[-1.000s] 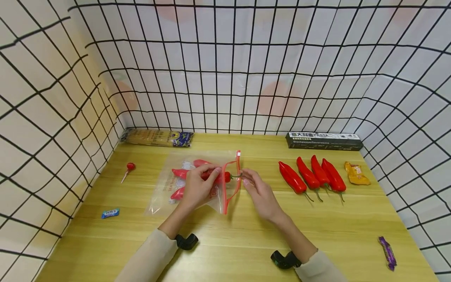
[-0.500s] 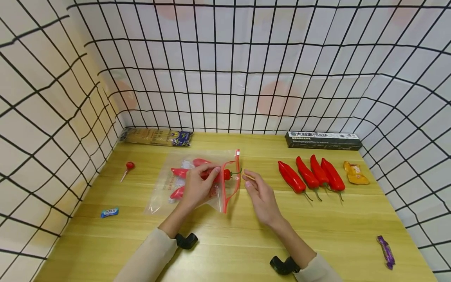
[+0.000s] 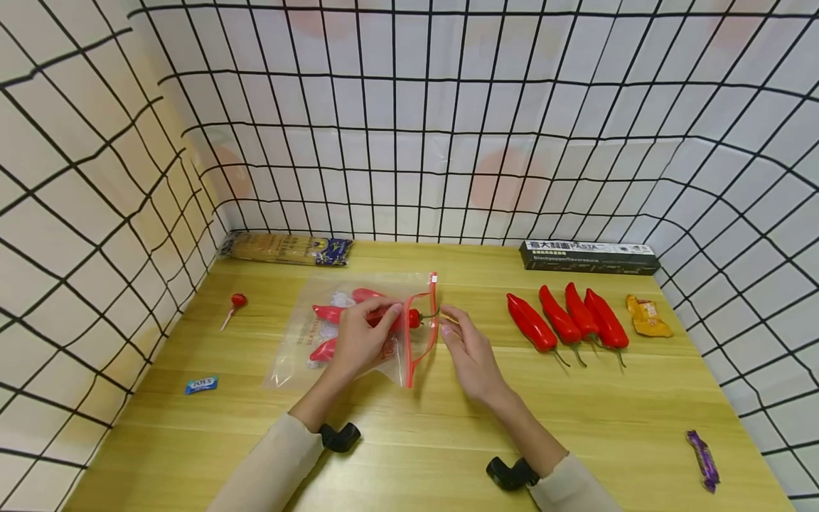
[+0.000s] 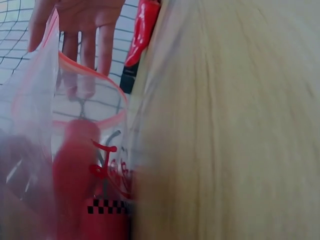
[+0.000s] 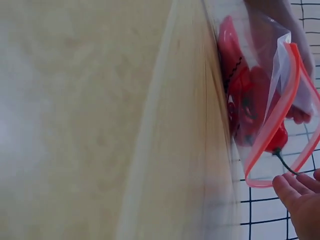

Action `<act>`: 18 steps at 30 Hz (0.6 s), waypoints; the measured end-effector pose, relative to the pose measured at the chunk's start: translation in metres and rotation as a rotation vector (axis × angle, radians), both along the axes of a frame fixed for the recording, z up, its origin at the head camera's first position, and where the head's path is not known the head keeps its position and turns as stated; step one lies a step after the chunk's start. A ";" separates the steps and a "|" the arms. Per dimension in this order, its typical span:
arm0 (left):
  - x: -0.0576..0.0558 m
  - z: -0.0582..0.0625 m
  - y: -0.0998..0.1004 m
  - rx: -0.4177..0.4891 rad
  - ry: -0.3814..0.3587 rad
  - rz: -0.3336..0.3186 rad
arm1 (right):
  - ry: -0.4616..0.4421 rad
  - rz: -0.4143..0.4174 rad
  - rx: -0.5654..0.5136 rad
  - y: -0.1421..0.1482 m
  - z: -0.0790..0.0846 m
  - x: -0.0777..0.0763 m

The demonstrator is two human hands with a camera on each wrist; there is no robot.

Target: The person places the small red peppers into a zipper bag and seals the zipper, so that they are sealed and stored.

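A clear zip bag [image 3: 291, 359] with a red-edged mouth [image 3: 410, 366] lies on the table, holding several red chili peppers [image 3: 325, 350]. My left hand [image 3: 358, 340] pinches the bag near its mouth, over a chili pepper [image 3: 414, 319] whose green stem points out to the right. In the right wrist view that stem [image 5: 285, 162] reaches close to my right fingertips; whether they touch is unclear. My right hand [image 3: 476, 361] is held just right of the mouth, fingers loosely extended, gripping nothing. In the left wrist view its fingers [image 4: 88, 50] show straight beyond the bag's rim.
Several red chili peppers [image 3: 563, 320] lie in a row at right, beside a yellow wrapped snack [image 3: 648, 316]. Behind are a black pasta box [image 3: 589, 257] and a noodle packet [image 3: 284, 249]. A lollipop [image 3: 238, 301], blue candy [image 3: 201, 385] and purple candy [image 3: 704, 461] lie outward. Black mesh surrounds the table.
My right fingertips have come off the chili pepper's stem, which now curves upward, and stay close to the bag's mouth. My left hand keeps its hold in the same place.
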State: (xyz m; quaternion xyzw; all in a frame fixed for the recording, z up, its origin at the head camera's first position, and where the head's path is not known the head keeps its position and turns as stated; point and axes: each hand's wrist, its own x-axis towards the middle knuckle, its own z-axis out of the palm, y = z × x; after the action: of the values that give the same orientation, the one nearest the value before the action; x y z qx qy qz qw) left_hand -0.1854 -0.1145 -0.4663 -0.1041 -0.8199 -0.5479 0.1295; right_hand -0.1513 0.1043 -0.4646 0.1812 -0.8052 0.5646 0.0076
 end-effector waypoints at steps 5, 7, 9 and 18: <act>0.002 0.005 0.003 0.034 0.016 -0.004 | -0.037 0.055 -0.027 -0.012 0.001 -0.003; 0.003 0.007 0.005 0.043 0.016 -0.012 | -0.079 0.091 -0.060 -0.018 0.000 -0.005; 0.003 0.007 0.005 0.040 0.010 -0.019 | -0.098 0.106 -0.074 -0.019 -0.001 -0.006; 0.001 0.003 0.002 0.045 -0.010 0.010 | 0.047 -0.190 0.170 0.057 0.008 -0.011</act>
State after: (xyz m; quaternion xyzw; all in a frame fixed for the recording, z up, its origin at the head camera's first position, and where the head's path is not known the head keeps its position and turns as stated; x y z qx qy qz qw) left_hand -0.1842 -0.1127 -0.4634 -0.0942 -0.8084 -0.5663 0.1302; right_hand -0.1624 0.1613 -0.4569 0.1173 -0.8633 0.4866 0.0646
